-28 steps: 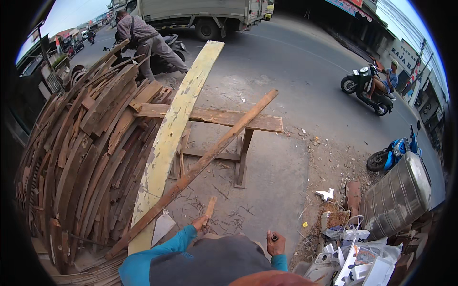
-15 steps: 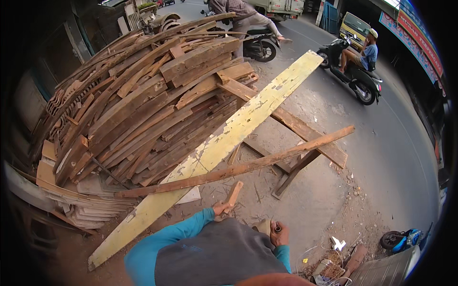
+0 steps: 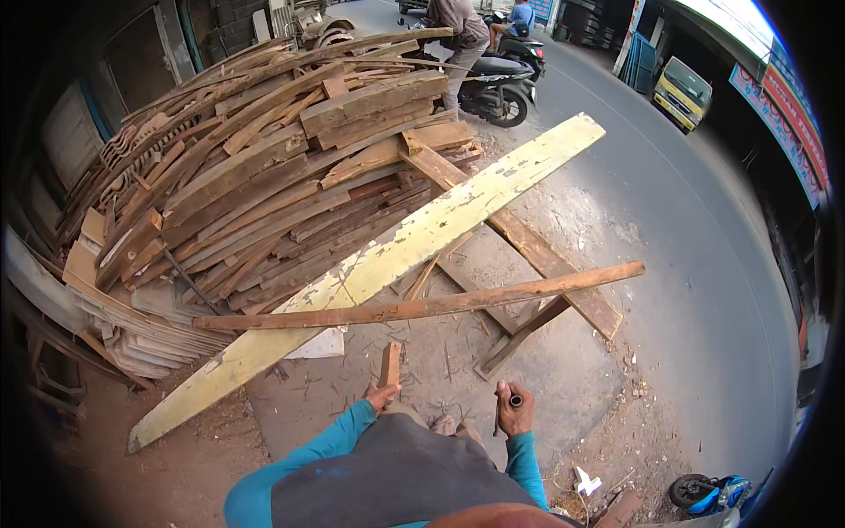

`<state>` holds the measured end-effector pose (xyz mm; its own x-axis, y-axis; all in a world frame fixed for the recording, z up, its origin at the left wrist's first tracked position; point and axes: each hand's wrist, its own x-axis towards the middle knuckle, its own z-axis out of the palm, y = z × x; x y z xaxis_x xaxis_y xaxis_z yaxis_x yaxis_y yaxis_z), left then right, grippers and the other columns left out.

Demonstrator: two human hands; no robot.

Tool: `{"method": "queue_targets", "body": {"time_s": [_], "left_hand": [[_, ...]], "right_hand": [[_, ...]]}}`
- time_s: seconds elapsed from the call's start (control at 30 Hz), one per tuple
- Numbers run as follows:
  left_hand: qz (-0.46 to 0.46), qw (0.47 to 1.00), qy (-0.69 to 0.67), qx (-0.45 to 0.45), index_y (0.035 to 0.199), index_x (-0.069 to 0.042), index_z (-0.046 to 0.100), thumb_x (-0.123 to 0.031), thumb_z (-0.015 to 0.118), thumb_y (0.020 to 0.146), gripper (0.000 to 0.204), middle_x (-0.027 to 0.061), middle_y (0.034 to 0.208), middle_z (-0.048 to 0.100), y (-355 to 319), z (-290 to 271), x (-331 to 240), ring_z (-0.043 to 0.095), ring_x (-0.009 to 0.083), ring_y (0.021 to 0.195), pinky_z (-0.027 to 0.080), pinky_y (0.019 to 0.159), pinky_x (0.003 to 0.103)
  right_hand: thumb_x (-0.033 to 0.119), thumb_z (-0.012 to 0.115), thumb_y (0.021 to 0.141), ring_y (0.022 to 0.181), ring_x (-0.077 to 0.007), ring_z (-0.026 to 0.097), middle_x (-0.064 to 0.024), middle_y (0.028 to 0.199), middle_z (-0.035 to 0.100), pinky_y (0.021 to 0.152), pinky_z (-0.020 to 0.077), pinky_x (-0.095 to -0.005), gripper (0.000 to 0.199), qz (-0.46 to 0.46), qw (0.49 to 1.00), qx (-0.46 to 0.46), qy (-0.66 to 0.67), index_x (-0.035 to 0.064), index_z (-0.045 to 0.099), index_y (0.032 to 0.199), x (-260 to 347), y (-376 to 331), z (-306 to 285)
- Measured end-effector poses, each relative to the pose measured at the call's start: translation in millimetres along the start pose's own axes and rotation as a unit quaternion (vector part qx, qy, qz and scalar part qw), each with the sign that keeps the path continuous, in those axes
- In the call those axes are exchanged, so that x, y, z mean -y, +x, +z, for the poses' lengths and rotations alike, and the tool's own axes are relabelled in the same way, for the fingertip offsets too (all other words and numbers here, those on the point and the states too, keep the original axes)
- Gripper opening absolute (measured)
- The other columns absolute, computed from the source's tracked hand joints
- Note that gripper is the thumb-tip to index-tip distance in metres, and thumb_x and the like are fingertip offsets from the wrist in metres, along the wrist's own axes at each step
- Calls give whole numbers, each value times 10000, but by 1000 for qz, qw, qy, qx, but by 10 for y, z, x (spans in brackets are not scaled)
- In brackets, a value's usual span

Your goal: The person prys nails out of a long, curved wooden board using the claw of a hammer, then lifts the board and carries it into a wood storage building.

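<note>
My left hand is closed round the lower end of a short wooden block, which points away from me. A dark tool with a round, tube-like end is gripped in my right hand; the rest of it is mostly hidden, so its kind is unclear. Beyond my hands, a long brown wooden beam lies across a long board with peeling yellow paint. Under them is a low wooden stand with a wide plank.
A tall pile of old timber fills the left. Nails lie scattered on the ground ahead. At the right runs a road with a yellow truck. A person is beside a parked motorcycle at the far side.
My hands are further apart, the left one shifted left and the right one raised slightly. The scooter rider has travelled up the road. The person at the motorcycle has lowered a leg.
</note>
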<state>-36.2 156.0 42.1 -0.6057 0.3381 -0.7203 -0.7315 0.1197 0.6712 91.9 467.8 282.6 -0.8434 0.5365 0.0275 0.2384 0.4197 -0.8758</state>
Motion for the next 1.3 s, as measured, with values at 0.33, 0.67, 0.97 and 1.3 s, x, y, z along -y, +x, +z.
{"method": "queue_targets", "body": {"time_s": [0.33,0.67,0.97,1.3], "left_hand": [[21,991,-110,75,1114,-26,652,-358,742,859,427,60,939,640,-323,578,19,620,183,808,512,662,327],[127,982,-115,78,1294,-1,467,-75,668,792,546,116,1077,636,270,696,-238,654,222,962,567,794,372],[130,986,-105,-27,1196,14,602,-416,898,691,727,134,1166,669,568,1050,-573,652,203,1032,535,903,315],[116,943,14,-311,1333,-17,447,-356,809,748,766,236,1185,641,893,1311,-898,635,329,1095,513,939,410]], "right_hand": [[421,664,930,596,-136,371,-93,580,411,540,362,-366,514,-25,991,130,-2,-20,534,701,-13,371,-68],[454,564,1004,552,-89,480,-4,611,520,509,371,-257,513,-154,964,206,72,-24,634,833,890,1190,292],[436,560,1009,532,-90,500,-21,592,545,498,379,-254,494,-172,922,333,96,-22,655,849,1556,1676,804],[465,595,983,468,-88,474,-1,528,500,449,361,-258,517,-195,804,549,119,3,633,756,1758,2370,2030]]}}
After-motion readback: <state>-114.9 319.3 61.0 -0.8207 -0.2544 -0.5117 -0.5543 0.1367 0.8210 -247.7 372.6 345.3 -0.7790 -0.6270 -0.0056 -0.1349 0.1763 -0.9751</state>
